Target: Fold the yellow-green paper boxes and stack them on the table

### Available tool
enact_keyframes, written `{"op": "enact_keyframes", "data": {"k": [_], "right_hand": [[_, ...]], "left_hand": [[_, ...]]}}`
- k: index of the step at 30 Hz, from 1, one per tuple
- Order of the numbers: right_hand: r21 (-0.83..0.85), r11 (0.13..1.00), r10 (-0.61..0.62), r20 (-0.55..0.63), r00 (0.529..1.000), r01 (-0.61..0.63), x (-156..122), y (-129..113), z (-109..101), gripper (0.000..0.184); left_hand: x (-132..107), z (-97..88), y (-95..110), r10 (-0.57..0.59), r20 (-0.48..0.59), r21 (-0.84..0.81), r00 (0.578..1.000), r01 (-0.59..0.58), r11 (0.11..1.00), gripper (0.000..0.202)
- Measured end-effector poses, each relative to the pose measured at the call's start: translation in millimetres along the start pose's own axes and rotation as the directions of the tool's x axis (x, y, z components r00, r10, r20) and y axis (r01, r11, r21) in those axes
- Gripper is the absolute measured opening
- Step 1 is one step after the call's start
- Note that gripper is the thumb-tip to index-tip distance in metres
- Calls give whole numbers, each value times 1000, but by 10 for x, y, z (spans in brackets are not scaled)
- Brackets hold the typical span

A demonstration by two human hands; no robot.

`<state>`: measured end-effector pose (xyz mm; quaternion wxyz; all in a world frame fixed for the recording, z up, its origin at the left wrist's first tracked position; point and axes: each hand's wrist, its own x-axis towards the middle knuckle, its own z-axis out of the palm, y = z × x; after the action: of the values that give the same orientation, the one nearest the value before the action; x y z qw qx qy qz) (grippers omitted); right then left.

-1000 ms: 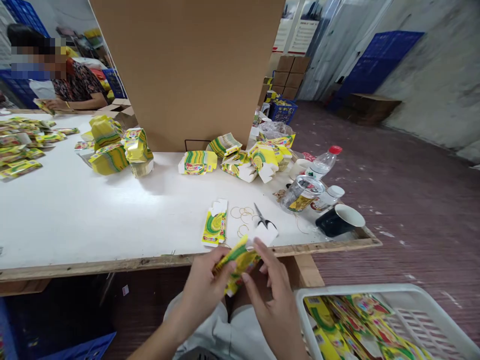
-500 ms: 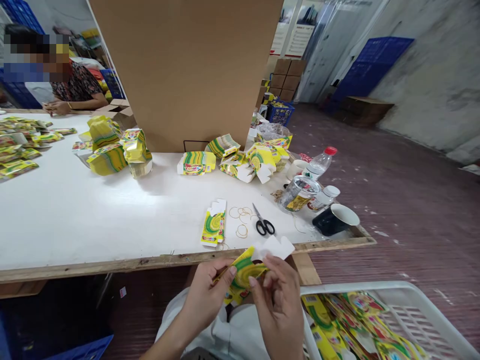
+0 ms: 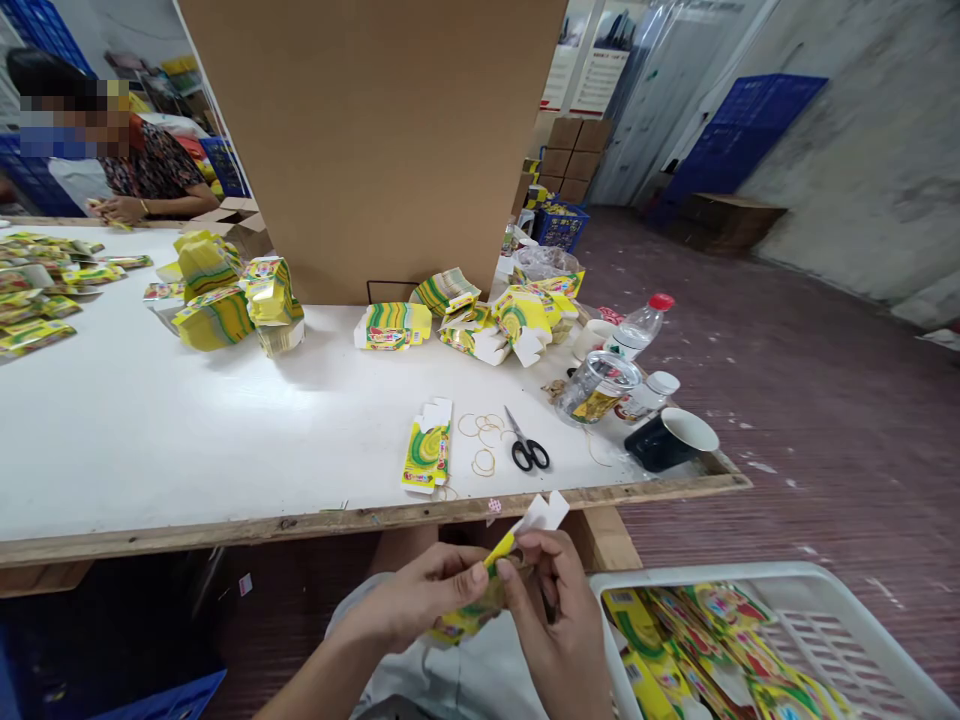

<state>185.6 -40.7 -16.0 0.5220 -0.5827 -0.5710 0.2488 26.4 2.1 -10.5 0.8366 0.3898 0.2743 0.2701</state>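
Observation:
Over my lap, below the table's front edge, both hands grip one yellow-and-green flat carton (image 3: 491,585) with white flaps. My left hand (image 3: 424,600) pinches its left side with thumb and fingers closed. My right hand (image 3: 551,610) holds its right side, fingers curled round the edge near the white flap. Another flat carton (image 3: 428,447) lies on the white table (image 3: 150,430) just in front of me.
Scissors (image 3: 527,446) and rubber bands (image 3: 484,440) lie near the table edge. Carton bundles (image 3: 225,300), a jar (image 3: 598,387), bottles, a black cup (image 3: 670,437) and a tall cardboard sheet (image 3: 375,140) stand behind. A white basket (image 3: 825,610) of cartons sits at my right. Another person works far left.
The carton has dropped lower and closer to my lap and turned more edge-on between my hands. My left thumb has closed in toward my right fingers.

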Motion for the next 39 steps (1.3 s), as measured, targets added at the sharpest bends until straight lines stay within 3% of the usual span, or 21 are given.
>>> {"op": "enact_keyframes", "data": {"k": [3,12,19,24,32,35,39], "right_hand": [[31,999,29,21,999,-29,4,-18,0,12],[-16,999,-28,59,998,29,58,-45,-1,5],[-35,995,-94,71,993,97,67,3,-25,0],[-46,991,-116,155,981,124,98,-47,-28,16],[-75,984,-139,237,962,160,102,-111,-64,13],[-69,985,-142,173,975,155,57,-38,-55,12],[-37,999,-18,-14,1000,17,13,77,-28,48]], "left_hand": [[60,5,-97,-39,6,-132,999,40,991,55],[74,65,-202,-36,-62,-258,997,19,966,55],[63,65,-149,52,-116,-176,992,-72,982,43],[64,131,-89,54,-177,-225,983,-94,970,45],[78,91,-52,111,-119,-156,987,-129,979,43],[105,42,-78,159,-128,-76,979,-170,983,44],[140,17,-145,234,-184,-8,955,-240,971,41]]}}
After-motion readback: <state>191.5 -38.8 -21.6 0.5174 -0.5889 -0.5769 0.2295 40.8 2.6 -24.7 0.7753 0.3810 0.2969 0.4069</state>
